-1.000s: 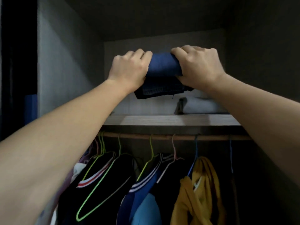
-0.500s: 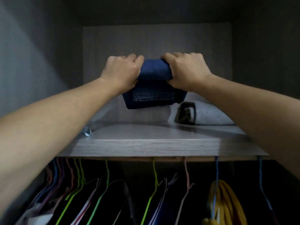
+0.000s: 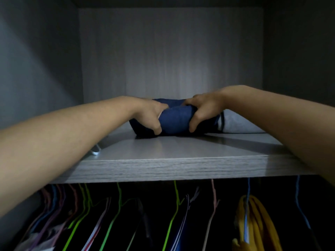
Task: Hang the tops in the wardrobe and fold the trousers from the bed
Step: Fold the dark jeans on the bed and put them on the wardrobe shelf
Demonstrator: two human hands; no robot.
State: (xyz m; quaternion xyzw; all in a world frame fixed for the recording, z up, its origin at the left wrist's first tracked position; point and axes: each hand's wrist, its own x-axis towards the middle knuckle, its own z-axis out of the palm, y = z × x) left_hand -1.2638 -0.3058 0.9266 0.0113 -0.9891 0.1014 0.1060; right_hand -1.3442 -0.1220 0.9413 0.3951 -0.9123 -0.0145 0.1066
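Note:
The folded dark blue jeans (image 3: pixel 175 119) lie on the grey wardrobe shelf (image 3: pixel 172 167), toward its back. My left hand (image 3: pixel 150 115) grips the bundle's left end and my right hand (image 3: pixel 203 110) grips its right end, thumbs curled down the front. Under the shelf, tops hang on coloured hangers, among them a yellow top (image 3: pixel 257 223) at the right and dark tops with striped collars (image 3: pixel 101 230) at the left.
A folded grey garment (image 3: pixel 237 124) lies on the shelf right beside the jeans. A small metal fitting (image 3: pixel 96 151) sits near the shelf's left wall. The wardrobe's side walls and back panel enclose the shelf space.
Both hands have lowered the folded jeans from mid-air down onto the shelf, next to the grey garment. The view has moved closer to the shelf.

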